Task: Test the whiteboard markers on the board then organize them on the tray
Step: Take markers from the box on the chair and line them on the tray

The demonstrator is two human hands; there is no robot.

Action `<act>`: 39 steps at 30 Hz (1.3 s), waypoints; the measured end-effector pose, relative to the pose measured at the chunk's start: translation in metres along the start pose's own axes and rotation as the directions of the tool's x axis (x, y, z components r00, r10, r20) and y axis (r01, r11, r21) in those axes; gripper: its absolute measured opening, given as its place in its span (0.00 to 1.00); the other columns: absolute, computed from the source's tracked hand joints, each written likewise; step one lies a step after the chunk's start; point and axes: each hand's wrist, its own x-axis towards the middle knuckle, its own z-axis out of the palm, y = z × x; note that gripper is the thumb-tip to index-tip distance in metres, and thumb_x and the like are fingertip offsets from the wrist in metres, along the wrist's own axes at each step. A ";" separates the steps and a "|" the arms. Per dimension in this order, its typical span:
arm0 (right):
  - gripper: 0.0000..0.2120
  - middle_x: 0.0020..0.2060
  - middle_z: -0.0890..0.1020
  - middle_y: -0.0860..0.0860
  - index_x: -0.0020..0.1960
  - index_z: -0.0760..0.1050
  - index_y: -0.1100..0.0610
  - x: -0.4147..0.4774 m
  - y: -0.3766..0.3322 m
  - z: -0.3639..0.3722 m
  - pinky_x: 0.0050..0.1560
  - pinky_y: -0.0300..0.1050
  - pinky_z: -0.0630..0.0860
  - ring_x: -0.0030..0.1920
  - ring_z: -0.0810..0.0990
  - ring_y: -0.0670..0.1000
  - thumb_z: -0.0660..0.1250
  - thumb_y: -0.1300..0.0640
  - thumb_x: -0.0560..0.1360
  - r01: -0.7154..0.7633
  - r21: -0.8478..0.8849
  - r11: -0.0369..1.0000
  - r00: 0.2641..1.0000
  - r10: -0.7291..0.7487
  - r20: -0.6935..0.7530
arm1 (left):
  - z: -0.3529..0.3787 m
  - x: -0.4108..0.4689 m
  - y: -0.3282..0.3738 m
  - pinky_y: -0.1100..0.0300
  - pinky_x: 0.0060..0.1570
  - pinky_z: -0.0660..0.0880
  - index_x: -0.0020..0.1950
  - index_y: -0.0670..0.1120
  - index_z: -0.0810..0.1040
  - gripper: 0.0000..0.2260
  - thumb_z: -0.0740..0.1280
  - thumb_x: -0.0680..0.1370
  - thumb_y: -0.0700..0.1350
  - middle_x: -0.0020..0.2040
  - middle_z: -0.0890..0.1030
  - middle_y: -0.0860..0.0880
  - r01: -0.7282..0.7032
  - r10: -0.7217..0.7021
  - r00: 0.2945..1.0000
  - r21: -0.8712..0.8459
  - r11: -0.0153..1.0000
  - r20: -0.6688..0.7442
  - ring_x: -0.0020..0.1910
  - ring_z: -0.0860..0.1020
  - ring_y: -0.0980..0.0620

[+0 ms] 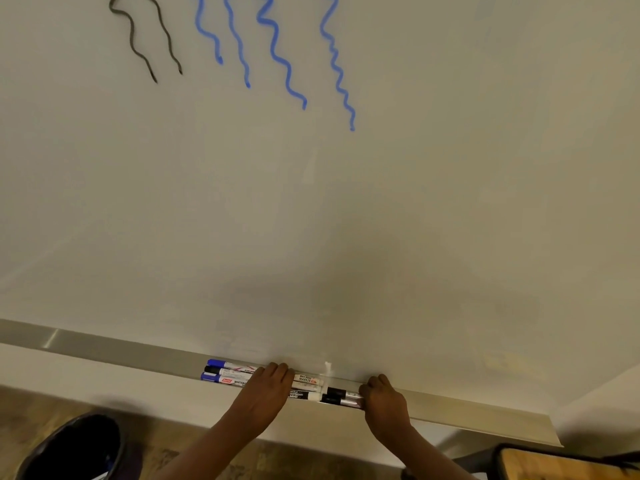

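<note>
The left hand (273,382) lies palm down, its fingers curled over the middle of three markers (228,373) laid side by side. The right hand (381,396) sits with bent fingers against the end of a black-capped pair (341,398); whether it grips them cannot be told. Both groups lie end to end in the tray (104,344) below the board (346,220). Blue squiggles (277,46) and black squiggles (142,39) mark the board's top.

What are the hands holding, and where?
The left hand covers the middles of three markers on the tray; the right hand covers the ends of two black-capped markers. Grip unclear.
</note>
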 end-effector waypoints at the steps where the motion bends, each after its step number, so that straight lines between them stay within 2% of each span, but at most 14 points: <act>1: 0.20 0.27 0.75 0.47 0.26 0.76 0.48 0.000 -0.001 -0.001 0.15 0.38 0.65 0.32 0.78 0.47 0.83 0.55 0.40 0.001 0.001 1.000 1.000 -0.001 0.001 | -0.001 -0.001 0.000 0.58 0.33 0.80 0.45 0.47 0.83 0.28 0.85 0.47 0.50 0.40 0.82 0.49 0.005 -0.005 1.000 0.002 1.000 0.004 0.35 0.81 0.53; 9: 0.21 0.25 0.74 0.47 0.24 0.75 0.49 0.002 -0.006 -0.005 0.14 0.39 0.64 0.29 0.77 0.47 0.80 0.59 0.36 0.023 -0.024 0.999 1.000 -0.023 -0.010 | -0.003 -0.004 -0.002 0.58 0.31 0.80 0.45 0.46 0.83 0.27 0.85 0.48 0.47 0.40 0.82 0.48 0.023 -0.023 0.999 0.025 0.999 0.024 0.35 0.80 0.53; 16: 0.22 0.27 0.75 0.47 0.26 0.76 0.51 0.002 -0.009 -0.003 0.13 0.41 0.67 0.30 0.78 0.49 0.80 0.60 0.35 0.038 -0.050 0.998 0.999 -0.039 -0.021 | -0.006 -0.002 -0.001 0.56 0.34 0.81 0.44 0.46 0.83 0.26 0.85 0.49 0.49 0.40 0.82 0.47 0.020 -0.021 1.000 0.067 0.998 0.017 0.36 0.81 0.51; 18: 0.22 0.27 0.76 0.48 0.26 0.76 0.52 0.002 -0.010 -0.001 0.13 0.41 0.67 0.30 0.78 0.50 0.80 0.61 0.35 0.043 -0.058 0.997 0.999 -0.044 -0.021 | -0.007 -0.001 0.000 0.54 0.37 0.81 0.45 0.45 0.83 0.27 0.85 0.49 0.50 0.42 0.83 0.45 0.036 -0.039 0.999 0.095 0.995 0.020 0.39 0.82 0.48; 20: 0.22 0.27 0.76 0.49 0.26 0.76 0.52 0.002 -0.011 0.000 0.14 0.41 0.68 0.31 0.79 0.51 0.80 0.61 0.35 0.044 -0.065 0.997 0.999 -0.045 -0.012 | -0.007 0.001 0.001 0.49 0.41 0.81 0.48 0.43 0.83 0.30 0.85 0.50 0.50 0.48 0.83 0.42 0.066 -0.070 0.997 0.131 0.989 0.025 0.46 0.83 0.43; 22: 0.22 0.27 0.77 0.50 0.26 0.76 0.53 0.002 -0.012 0.001 0.14 0.42 0.68 0.31 0.79 0.51 0.80 0.60 0.35 0.039 -0.083 0.996 0.999 -0.040 -0.006 | -0.008 0.003 0.003 0.44 0.45 0.80 0.52 0.42 0.83 0.32 0.85 0.51 0.50 0.54 0.82 0.39 0.096 -0.103 0.994 0.153 0.984 0.034 0.53 0.81 0.39; 25: 0.21 0.28 0.77 0.51 0.27 0.77 0.54 0.001 -0.013 0.003 0.15 0.43 0.68 0.32 0.79 0.52 0.81 0.59 0.37 0.036 -0.103 0.994 0.999 -0.035 0.005 | -0.010 0.006 0.006 0.42 0.48 0.78 0.55 0.41 0.82 0.33 0.84 0.53 0.48 0.58 0.80 0.37 0.111 -0.122 0.991 0.173 0.979 0.050 0.58 0.79 0.36; 30: 0.21 0.30 0.78 0.52 0.28 0.78 0.54 0.003 -0.013 0.010 0.16 0.44 0.70 0.34 0.79 0.53 0.82 0.59 0.39 0.022 -0.126 0.992 1.000 -0.020 0.015 | -0.011 0.007 0.010 0.41 0.49 0.77 0.55 0.41 0.82 0.34 0.84 0.52 0.50 0.59 0.80 0.37 0.107 -0.121 0.990 0.175 0.979 0.076 0.59 0.78 0.35; 39: 0.23 0.28 0.77 0.51 0.27 0.78 0.56 -0.001 -0.016 0.007 0.18 0.42 0.71 0.31 0.79 0.52 0.81 0.61 0.34 0.041 -0.099 0.994 0.998 -0.046 -0.052 | -0.007 0.004 0.009 0.40 0.48 0.77 0.54 0.41 0.82 0.34 0.85 0.52 0.50 0.58 0.80 0.38 0.123 -0.139 0.985 0.153 0.980 0.099 0.58 0.78 0.35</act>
